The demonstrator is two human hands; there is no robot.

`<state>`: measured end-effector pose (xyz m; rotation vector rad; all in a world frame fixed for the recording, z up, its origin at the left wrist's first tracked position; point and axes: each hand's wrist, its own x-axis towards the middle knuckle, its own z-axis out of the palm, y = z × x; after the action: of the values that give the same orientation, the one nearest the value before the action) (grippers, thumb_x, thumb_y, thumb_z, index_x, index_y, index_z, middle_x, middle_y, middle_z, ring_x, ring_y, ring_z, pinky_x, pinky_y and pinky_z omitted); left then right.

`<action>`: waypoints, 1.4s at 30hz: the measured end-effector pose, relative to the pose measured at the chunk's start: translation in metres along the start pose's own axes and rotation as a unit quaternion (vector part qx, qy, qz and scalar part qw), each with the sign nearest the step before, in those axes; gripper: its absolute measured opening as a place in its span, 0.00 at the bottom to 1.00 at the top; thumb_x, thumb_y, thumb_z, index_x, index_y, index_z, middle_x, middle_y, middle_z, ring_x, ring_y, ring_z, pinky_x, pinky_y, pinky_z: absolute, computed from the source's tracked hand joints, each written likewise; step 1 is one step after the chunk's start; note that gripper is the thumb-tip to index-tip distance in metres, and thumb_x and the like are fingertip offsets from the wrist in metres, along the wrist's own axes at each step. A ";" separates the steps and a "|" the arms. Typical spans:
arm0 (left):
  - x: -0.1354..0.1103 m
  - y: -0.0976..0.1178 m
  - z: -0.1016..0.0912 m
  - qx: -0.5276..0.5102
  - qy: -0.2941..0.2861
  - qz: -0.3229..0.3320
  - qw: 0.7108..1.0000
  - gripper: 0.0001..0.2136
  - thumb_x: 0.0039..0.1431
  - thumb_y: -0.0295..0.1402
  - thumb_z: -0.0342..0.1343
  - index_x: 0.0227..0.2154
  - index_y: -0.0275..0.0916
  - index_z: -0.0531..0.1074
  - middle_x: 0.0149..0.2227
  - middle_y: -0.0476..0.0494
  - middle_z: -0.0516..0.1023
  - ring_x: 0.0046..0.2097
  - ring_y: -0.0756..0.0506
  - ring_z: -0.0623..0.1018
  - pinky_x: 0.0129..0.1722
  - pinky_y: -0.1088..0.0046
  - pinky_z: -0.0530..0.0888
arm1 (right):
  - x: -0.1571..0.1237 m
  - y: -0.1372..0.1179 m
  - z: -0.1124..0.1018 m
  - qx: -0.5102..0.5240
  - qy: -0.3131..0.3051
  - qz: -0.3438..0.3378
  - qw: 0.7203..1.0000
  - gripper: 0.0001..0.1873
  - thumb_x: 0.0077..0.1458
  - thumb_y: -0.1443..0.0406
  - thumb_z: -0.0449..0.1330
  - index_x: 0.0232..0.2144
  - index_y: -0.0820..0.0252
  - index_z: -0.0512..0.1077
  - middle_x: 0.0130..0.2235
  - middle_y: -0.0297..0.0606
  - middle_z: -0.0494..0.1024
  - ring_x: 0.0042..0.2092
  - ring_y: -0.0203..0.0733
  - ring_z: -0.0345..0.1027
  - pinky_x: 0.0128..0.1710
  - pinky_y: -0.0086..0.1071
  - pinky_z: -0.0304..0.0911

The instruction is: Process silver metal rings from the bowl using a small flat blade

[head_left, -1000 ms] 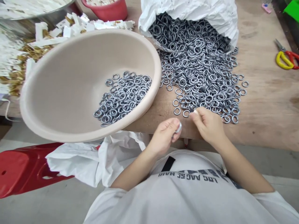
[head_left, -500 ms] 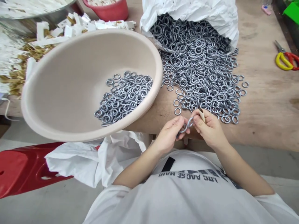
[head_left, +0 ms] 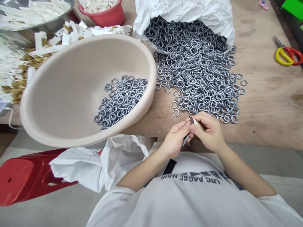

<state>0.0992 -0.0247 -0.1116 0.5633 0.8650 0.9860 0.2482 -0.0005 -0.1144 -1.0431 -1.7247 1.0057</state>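
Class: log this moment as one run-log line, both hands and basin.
left hand: thin metal piece | right hand: tan strip | beige basin: tilted, grey metal rings inside

Left hand (head_left: 174, 141) and right hand (head_left: 209, 132) hide the pinched piece (head_left: 186, 140); the steel basin (head_left: 28, 19) runs off-frame.

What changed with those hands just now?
The left hand and right hand have moved closer together. The two rings seen between them are no longer clear; a thin metal piece shows under the left fingers, and the right holds a tan strip. The basin rings and heap stayed put.
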 end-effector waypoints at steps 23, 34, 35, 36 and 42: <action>-0.014 0.007 -0.010 0.029 -0.062 -0.013 0.998 0.23 0.60 0.49 0.61 0.20 0.37 0.62 0.17 0.54 0.60 0.20 0.56 0.57 0.20 0.77 0.53 | -0.002 0.004 -0.008 -0.187 -0.007 0.032 0.982 0.21 0.69 0.53 0.51 0.28 0.57 0.70 0.25 0.31 0.70 0.28 0.37 0.63 0.31 0.31 0.54; -0.028 0.052 -0.057 -0.045 0.096 0.097 0.990 0.12 0.57 0.37 0.63 0.43 0.40 0.74 0.24 0.55 0.68 0.18 0.57 0.59 0.16 0.83 0.53 | 0.042 -0.011 0.039 -0.476 -0.154 0.024 0.865 0.12 0.66 0.58 0.56 0.47 0.55 0.74 0.44 0.43 0.77 0.37 0.47 0.73 0.28 0.35 0.51; -0.027 0.051 -0.058 -0.044 0.104 0.095 0.989 0.11 0.57 0.37 0.63 0.42 0.40 0.74 0.25 0.54 0.69 0.19 0.57 0.60 0.16 0.83 0.53 | 0.043 -0.010 0.039 -0.474 -0.147 0.027 0.868 0.11 0.67 0.59 0.56 0.45 0.56 0.74 0.44 0.43 0.76 0.37 0.47 0.73 0.28 0.35 0.51; -0.025 0.048 -0.058 -0.037 0.112 0.094 0.989 0.11 0.57 0.39 0.63 0.40 0.40 0.74 0.25 0.54 0.70 0.19 0.56 0.60 0.16 0.83 0.54 | 0.044 -0.009 0.037 -0.455 -0.138 0.029 0.879 0.10 0.67 0.60 0.55 0.43 0.57 0.74 0.44 0.44 0.76 0.38 0.47 0.72 0.29 0.35 0.52; -0.014 0.026 -0.044 0.155 0.115 0.132 0.972 0.17 0.55 0.47 0.66 0.38 0.38 0.74 0.25 0.53 0.69 0.23 0.55 0.62 0.22 0.80 0.59 | 0.030 -0.015 0.015 -0.066 -0.122 0.092 0.986 0.12 0.68 0.58 0.53 0.35 0.57 0.68 0.31 0.32 0.71 0.32 0.38 0.65 0.33 0.31 0.59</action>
<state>0.0467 -0.0237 -0.1116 0.8589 1.1840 1.1821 0.2228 0.0192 -0.0974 -1.2222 -1.9417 1.1901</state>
